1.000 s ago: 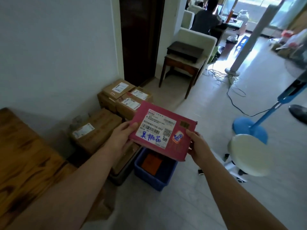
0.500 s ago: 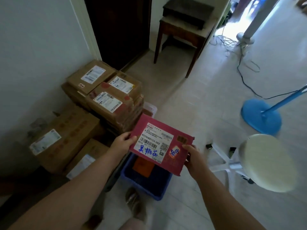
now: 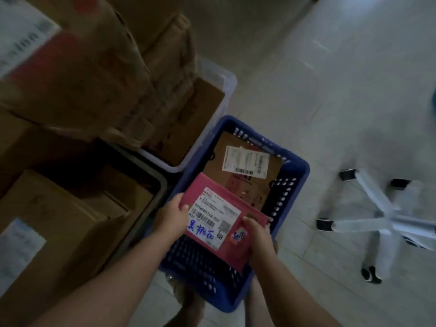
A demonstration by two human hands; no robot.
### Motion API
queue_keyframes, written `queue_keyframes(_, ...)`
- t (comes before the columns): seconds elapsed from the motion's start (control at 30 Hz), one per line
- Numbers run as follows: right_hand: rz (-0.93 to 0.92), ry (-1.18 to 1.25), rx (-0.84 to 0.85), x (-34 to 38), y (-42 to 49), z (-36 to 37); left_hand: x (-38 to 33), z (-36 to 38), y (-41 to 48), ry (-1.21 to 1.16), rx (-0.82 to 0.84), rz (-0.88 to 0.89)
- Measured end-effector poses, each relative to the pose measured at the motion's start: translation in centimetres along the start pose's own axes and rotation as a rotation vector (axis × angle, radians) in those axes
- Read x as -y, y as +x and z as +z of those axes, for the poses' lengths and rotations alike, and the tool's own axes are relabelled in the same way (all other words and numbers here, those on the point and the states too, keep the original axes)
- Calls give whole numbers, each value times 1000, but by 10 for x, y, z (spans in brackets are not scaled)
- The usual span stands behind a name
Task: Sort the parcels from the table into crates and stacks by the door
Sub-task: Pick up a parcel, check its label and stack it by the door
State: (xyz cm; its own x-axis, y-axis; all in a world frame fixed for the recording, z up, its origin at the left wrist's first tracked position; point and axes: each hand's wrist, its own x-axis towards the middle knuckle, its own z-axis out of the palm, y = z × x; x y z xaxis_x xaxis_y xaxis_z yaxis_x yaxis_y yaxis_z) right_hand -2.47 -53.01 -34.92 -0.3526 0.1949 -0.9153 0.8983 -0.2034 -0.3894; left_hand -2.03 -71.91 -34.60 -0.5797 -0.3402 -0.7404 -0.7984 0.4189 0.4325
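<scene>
1. A pale tiled floor (image 3: 318,67) fills the right and top of the view.
2. Tall stacked brown cardboard boxes (image 3: 94,67) stand on the left, blurred, with a white label at the upper corner.
3. A blue perforated plastic crate (image 3: 297,178) sits on the floor just right of the boxes.
4. A white five-legged chair base with black castors (image 3: 387,215) stands well apart on the right.
5. A clear plastic bin (image 3: 227,83) behind the blue crate holds a brown box.
6. A dark grey crate (image 3: 162,185) beside the blue crate's left wall holds more cardboard boxes.
7. A flat brown cardboard parcel with a white label (image 3: 250,185) lies in the far half of the blue crate.
8. A flat pink parcel with a white shipping label and blue handwriting (image 3: 207,185) is held tilted inside the blue crate, overlapping the brown parcel's near end; whether they touch I cannot tell.
9. The left hand (image 3: 171,217) grips the pink parcel's left edge, thumb on top, fingers curled beneath.
10. The right hand (image 3: 258,234) grips its right edge the same way, thumb by the round sticker.
</scene>
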Motion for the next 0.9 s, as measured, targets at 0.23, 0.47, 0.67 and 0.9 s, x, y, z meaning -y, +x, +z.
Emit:
queue_keyframes(0.23,12,-105,21,-79,53,-7,45,46,38,119,-80,-107)
queue_keyframes(0.47,158,-206,-3,-95,68,-15,66,52,25,248,-19,-138)
queue_keyframes(0.67,153,-370,-44,-86,113,-2,63,72,62,261,-23,-187)
queue_keyframes(0.9,62,-615,-146,-79,182,19,69,114,135,7,81,-219)
